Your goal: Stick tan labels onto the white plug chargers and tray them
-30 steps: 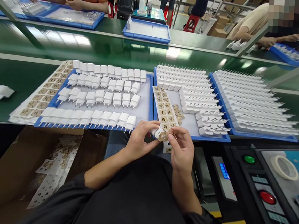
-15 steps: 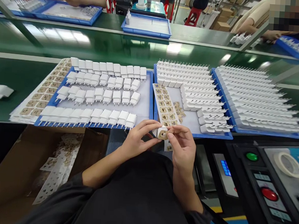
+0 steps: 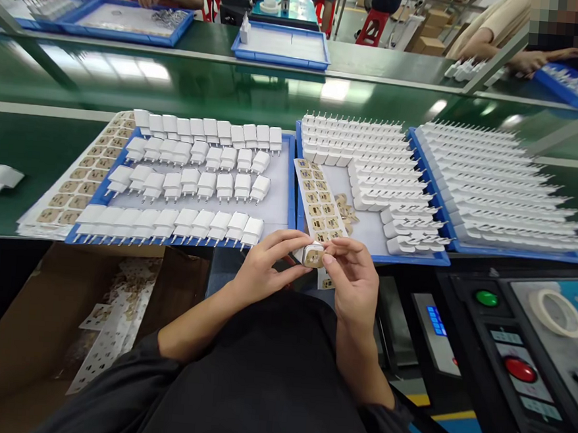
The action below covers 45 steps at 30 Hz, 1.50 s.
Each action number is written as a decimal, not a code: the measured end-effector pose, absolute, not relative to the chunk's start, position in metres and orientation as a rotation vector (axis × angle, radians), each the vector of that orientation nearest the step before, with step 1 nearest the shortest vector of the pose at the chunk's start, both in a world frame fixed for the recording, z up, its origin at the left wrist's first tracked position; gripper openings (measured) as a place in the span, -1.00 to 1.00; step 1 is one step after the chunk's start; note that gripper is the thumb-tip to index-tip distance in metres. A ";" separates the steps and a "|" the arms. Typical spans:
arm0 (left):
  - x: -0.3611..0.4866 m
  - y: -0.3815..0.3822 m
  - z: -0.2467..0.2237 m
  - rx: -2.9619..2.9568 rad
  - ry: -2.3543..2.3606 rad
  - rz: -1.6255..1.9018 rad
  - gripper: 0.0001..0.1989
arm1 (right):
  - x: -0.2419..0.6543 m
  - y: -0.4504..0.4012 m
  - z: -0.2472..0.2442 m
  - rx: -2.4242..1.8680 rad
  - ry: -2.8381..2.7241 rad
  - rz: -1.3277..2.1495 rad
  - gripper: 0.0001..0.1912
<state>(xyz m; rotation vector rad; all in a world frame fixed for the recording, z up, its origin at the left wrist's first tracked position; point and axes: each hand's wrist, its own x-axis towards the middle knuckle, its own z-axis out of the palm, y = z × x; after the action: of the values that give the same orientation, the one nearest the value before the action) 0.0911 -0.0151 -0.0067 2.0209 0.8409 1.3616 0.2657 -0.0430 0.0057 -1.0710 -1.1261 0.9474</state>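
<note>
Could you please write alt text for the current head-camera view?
A person's left hand holds a white plug adapter, the right hand at the tan sticker on its end. Three blue trays of white adapters lie beyond, a sticker sheet across the middle one.

At the worktop's (image 3: 51, 137) near edge the two hands stand close together, fingertips facing. The left hand (image 3: 267, 262) is closed in a grip, its fingers above and thumb (image 3: 292, 276) below. The right hand (image 3: 356, 282) bends inward, thumb and forefinger tips near each other. The left forearm (image 3: 197, 325) slants inward; the right forearm (image 3: 365, 364) rises more steeply. Both are bare below dark sleeves (image 3: 123, 383).
</note>
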 end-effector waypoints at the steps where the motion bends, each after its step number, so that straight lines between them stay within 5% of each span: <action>1: 0.091 -0.015 -0.007 2.022 0.841 1.361 -0.52 | 0.266 -0.043 0.006 -1.073 -1.128 0.943 -0.78; 24: 0.090 -0.016 -0.005 2.117 0.887 1.376 -0.60 | 0.257 -0.042 0.003 -1.180 -1.250 0.681 -0.70; 33: 0.092 -0.015 -0.007 2.155 0.987 1.487 -0.70 | 0.260 -0.038 0.007 -1.360 -1.465 0.198 -0.65; 40: 0.097 -0.018 -0.008 2.082 0.935 1.600 -0.62 | 0.258 -0.034 -0.002 -1.018 -1.178 0.996 -0.84; 45: 0.102 -0.017 -0.009 2.160 0.953 1.667 -0.66 | 0.243 -0.036 -0.002 -0.955 -1.069 1.089 -0.89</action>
<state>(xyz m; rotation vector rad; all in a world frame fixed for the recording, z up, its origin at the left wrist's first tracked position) 0.1017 -0.0174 -0.0094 2.1604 0.9532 1.6673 0.2430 -0.0355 -0.0023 -0.9552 -1.0689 1.0890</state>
